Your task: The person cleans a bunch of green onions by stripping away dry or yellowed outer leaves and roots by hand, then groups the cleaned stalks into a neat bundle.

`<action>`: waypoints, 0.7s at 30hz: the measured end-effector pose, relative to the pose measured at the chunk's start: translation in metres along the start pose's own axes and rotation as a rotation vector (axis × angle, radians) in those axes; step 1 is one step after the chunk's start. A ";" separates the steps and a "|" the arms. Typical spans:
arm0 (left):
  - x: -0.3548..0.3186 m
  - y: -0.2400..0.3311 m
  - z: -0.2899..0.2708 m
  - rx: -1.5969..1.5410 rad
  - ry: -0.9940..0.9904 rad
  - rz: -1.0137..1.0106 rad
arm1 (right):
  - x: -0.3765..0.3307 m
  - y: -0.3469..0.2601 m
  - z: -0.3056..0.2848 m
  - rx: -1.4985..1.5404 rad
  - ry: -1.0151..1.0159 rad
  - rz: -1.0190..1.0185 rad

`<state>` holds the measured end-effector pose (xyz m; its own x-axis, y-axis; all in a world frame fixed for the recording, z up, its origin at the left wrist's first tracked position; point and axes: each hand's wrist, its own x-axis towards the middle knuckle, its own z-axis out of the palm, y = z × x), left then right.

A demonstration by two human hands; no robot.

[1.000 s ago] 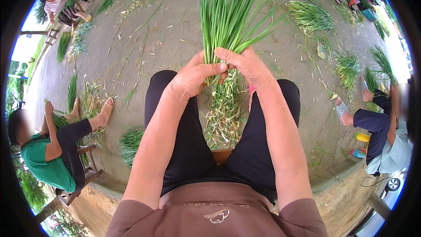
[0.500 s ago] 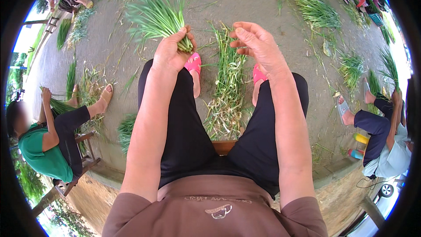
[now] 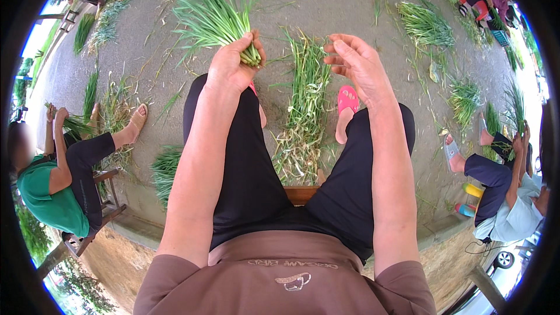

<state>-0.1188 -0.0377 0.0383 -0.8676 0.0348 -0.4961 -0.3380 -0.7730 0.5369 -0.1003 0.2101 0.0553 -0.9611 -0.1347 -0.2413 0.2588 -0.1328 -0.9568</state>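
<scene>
My left hand (image 3: pixel 234 61) is closed round the pale lower ends of a bunch of thin green onions (image 3: pixel 217 18), whose green leaves fan out up and to the left. Facing it across a gap, my right hand (image 3: pixel 357 64) is raised with fingers loosely curved and apart, and I see nothing in it. Beneath and between both hands lies a long heap of loose green onions and withered leaves (image 3: pixel 306 99) on the ground, between my feet. A pink slipper (image 3: pixel 347 100) shows on my right foot; the left one is mostly hidden by my arm and knee.
Another pile of green onions (image 3: pixel 168 172) lies beside my left leg. Bundles (image 3: pixel 426 25) and scraps are strewn over the grey pavement (image 3: pixel 344 0). A person in green (image 3: pixel 49 184) sits at left, another in light blue (image 3: pixel 513 213) at right, both handling greens. More people are farther off.
My right hand has shifted slightly right and down, away from the left hand. The left hand still grips the bunch, nearly in place. My right knee and foot show farther right.
</scene>
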 end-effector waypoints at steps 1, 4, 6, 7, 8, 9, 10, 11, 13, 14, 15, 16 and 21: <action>0.001 0.000 -0.002 -0.004 -0.004 -0.005 | -0.001 -0.001 0.001 -0.006 0.008 -0.002; 0.004 0.000 -0.004 -0.019 -0.006 -0.023 | -0.002 -0.001 0.002 -0.014 0.013 -0.001; 0.005 0.000 -0.006 -0.025 0.000 -0.026 | -0.001 0.000 0.001 -0.013 0.003 0.006; 0.006 0.000 -0.007 -0.025 0.004 -0.022 | -0.001 0.000 0.000 -0.011 -0.005 0.012; 0.006 0.000 -0.008 -0.026 0.008 -0.019 | -0.001 0.001 -0.001 -0.010 -0.014 0.017; 0.003 0.000 -0.005 0.008 0.026 0.003 | 0.000 0.001 -0.001 -0.010 -0.014 0.015; 0.002 0.000 -0.005 0.017 0.019 0.001 | 0.000 0.002 -0.001 -0.011 -0.014 0.014; 0.004 0.000 -0.006 0.026 0.013 -0.002 | 0.000 0.002 -0.001 -0.011 -0.014 0.012; 0.005 0.000 -0.009 0.043 -0.009 -0.001 | -0.001 0.002 0.000 -0.011 -0.020 0.012; 0.005 0.001 -0.010 0.037 -0.017 0.002 | -0.001 0.001 0.000 -0.011 -0.023 0.012; 0.004 0.001 -0.009 0.031 -0.026 0.002 | -0.001 0.001 0.000 -0.011 -0.021 0.014; 0.003 0.000 -0.009 0.025 -0.035 0.002 | -0.001 0.002 0.000 -0.011 -0.020 0.015; -0.006 -0.002 0.001 0.092 -0.155 -0.087 | 0.000 0.001 0.005 -0.037 -0.030 0.019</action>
<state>-0.1132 -0.0355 0.0413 -0.8771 0.2016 -0.4359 -0.4397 -0.7022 0.5599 -0.0994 0.2055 0.0548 -0.9524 -0.1668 -0.2551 0.2728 -0.0933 -0.9575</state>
